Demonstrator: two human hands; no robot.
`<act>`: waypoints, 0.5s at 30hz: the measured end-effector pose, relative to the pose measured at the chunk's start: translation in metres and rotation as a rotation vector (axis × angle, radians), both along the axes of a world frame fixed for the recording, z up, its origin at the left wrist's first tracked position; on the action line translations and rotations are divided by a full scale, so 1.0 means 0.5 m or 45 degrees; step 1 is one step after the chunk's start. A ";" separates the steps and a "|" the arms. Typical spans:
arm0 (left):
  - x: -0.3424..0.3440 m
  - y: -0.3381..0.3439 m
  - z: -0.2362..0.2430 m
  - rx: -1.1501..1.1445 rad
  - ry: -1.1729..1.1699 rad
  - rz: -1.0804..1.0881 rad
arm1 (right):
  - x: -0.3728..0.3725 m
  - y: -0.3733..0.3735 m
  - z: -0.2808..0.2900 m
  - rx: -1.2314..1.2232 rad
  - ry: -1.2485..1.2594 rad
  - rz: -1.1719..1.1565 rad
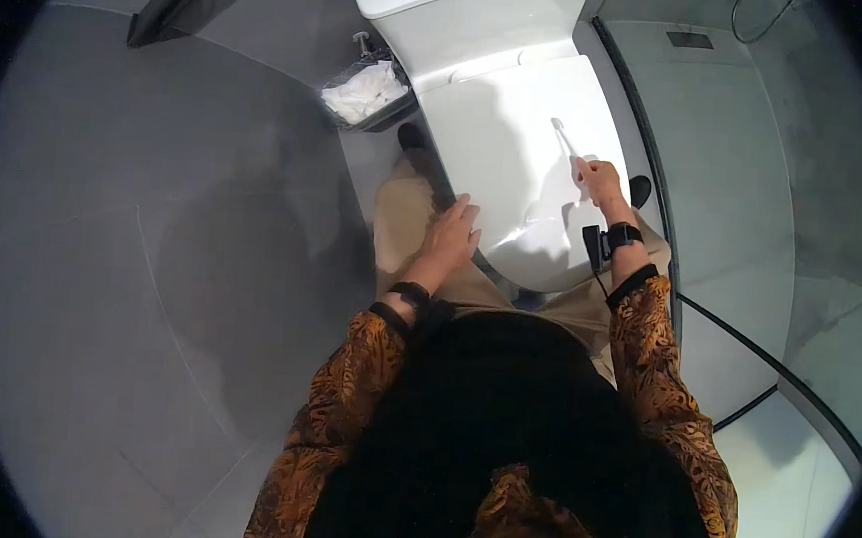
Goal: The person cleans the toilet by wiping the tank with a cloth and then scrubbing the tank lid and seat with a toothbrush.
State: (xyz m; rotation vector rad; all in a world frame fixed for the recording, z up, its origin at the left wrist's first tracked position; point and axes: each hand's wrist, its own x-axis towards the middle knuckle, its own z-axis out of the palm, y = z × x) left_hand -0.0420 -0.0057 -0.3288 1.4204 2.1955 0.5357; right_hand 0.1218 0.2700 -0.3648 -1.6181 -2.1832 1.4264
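Note:
A white toilet lid (pixel 489 153), closed, lies in front of me between my knees. My right hand (pixel 599 181) is closed around the handle of a slim white toothbrush (pixel 564 138). Its small head points up and to the left, over the right half of the lid; whether the bristles touch the surface I cannot tell. At the lid's left edge rests my left hand (pixel 451 232), fingers stretched out and holding nothing.
Behind the lid stands the white cistern (pixel 478 22). A dark bin (pixel 392 111) full of white tissue sits to its left. Farther left, a dark upright object (pixel 170 1) stands on grey floor tiles. A black-framed glass shower partition (pixel 657 185) runs along the right.

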 end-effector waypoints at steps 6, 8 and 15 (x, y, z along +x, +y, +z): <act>0.005 0.011 0.027 -0.037 -0.024 0.004 | -0.026 -0.062 0.041 -0.211 0.031 0.102; 0.003 0.014 0.031 -0.104 -0.023 0.001 | -0.016 -0.064 0.043 -0.164 0.095 0.129; -0.013 0.004 0.009 -0.040 -0.020 -0.018 | 0.043 -0.041 0.024 -0.217 0.184 -0.115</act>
